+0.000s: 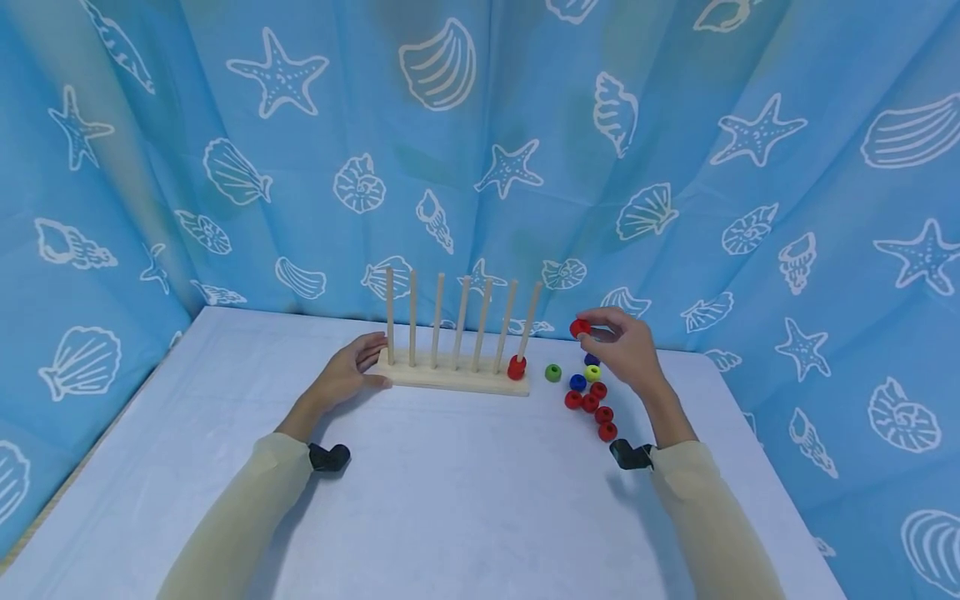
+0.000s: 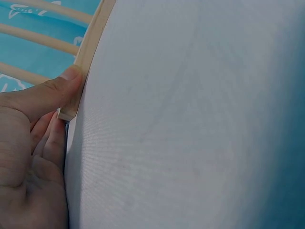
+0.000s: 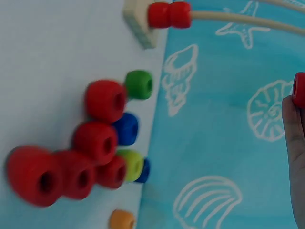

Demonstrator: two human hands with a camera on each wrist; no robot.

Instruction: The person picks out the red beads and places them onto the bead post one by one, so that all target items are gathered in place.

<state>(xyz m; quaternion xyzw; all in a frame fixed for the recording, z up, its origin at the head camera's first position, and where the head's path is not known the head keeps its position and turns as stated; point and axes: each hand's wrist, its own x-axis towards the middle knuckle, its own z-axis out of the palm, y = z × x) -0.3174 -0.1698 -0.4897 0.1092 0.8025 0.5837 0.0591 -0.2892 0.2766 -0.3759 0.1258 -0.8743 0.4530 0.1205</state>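
Observation:
A wooden peg rack (image 1: 450, 381) with several upright pegs stands on the table. Two red beads (image 3: 169, 15) are stacked at the bottom of its rightmost peg; the other pegs are bare. My left hand (image 1: 341, 375) grips the rack's left end, its thumb on the front edge and fingers behind, as the left wrist view shows. Raised above the loose beads, my right hand (image 1: 626, 346) pinches a red bead (image 1: 580, 328) between thumb and fingertips, to the right of the rack. Only part of that bead shows in the right wrist view.
Right of the rack lie several loose red beads (image 1: 590, 403), a green bead (image 1: 552, 372), a yellow bead (image 1: 592, 373) and two blue beads (image 1: 577, 382). An orange bead (image 3: 122, 221) appears in the right wrist view. A blue shell-print curtain (image 1: 480, 125) hangs behind the white table (image 1: 465, 500).

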